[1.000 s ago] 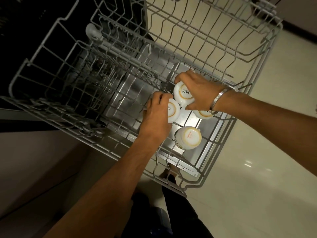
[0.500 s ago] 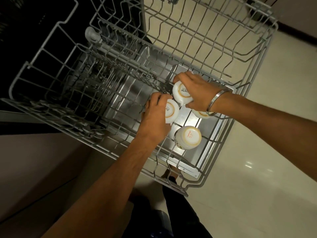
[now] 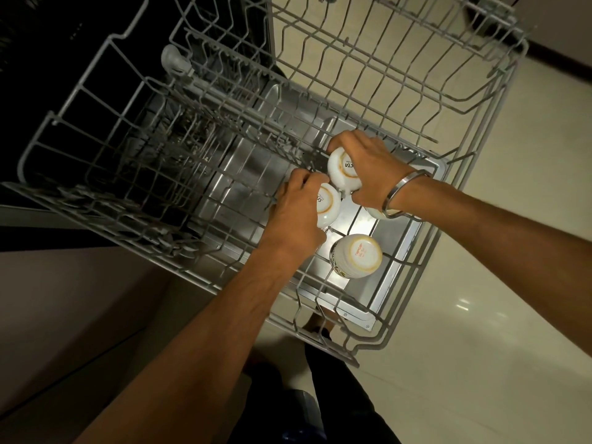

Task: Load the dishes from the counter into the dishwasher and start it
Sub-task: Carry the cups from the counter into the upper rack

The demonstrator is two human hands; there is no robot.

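You see four white cups, two hands, one wire rack, and one bangle on your wrist.

Dim, warm-tinted scene. Brightest spot: steel door under cups, glare off metal there. Floor at right pale, with 2 small specular highlights. Upper left falls to near black, detail lost inside machine. Lower left in heavy shadow. Wide-angle distortion bends rack wires toward edges. Slight softness and compression smear overall; cup lettering only partly legible.
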